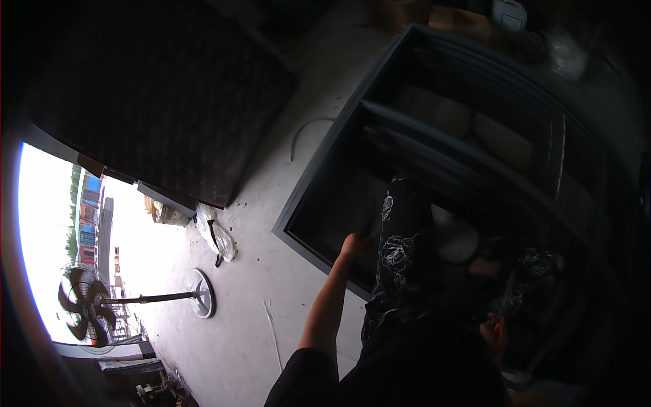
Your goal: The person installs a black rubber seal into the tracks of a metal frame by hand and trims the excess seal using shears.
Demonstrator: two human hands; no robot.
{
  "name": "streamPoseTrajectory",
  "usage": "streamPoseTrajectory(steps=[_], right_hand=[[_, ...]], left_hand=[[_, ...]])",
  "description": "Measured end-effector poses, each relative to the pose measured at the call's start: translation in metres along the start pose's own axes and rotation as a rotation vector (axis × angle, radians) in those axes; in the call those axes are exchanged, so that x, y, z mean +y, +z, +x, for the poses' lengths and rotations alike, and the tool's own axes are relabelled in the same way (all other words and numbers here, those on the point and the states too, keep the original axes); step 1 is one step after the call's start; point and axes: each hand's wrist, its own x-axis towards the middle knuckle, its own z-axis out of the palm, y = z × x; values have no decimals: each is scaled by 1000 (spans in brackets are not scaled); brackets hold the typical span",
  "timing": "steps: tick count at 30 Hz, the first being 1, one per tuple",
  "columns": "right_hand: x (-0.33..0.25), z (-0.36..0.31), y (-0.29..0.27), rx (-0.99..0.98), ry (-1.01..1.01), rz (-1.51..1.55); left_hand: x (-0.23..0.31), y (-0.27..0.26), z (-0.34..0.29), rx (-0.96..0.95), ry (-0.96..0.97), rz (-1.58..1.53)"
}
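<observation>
My left hand (355,244) reaches over the near left rail of a large dark grey frame (317,178); its fingers fade into shadow, so their grip is hidden. My right hand (491,334), low on the right beside my patterned trouser leg (400,254), is closed on a tool with a red-orange handle (501,330). Darkness hides the tool's working end. The frame has a crossbar (420,130) and grooved rails, and my knee is over its near part.
A standing fan (88,305) with a round base (201,293) is at the left by a bright doorway. A plastic bag (215,234) lies on the pale floor. A large dark panel (163,102) fills the upper left. Cartons (458,22) and a pale container (510,15) stand at the back.
</observation>
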Motion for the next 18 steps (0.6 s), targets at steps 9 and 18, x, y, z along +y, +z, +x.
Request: streamPoseTrajectory(steps=[9, 18], right_hand=[[40, -28, 18, 230, -391, -511], [65, 49, -2, 809, -1203, -1114]], left_hand=[[-47, -6, -108, 842, 214, 353], [-191, 166, -407, -150, -561, 122]])
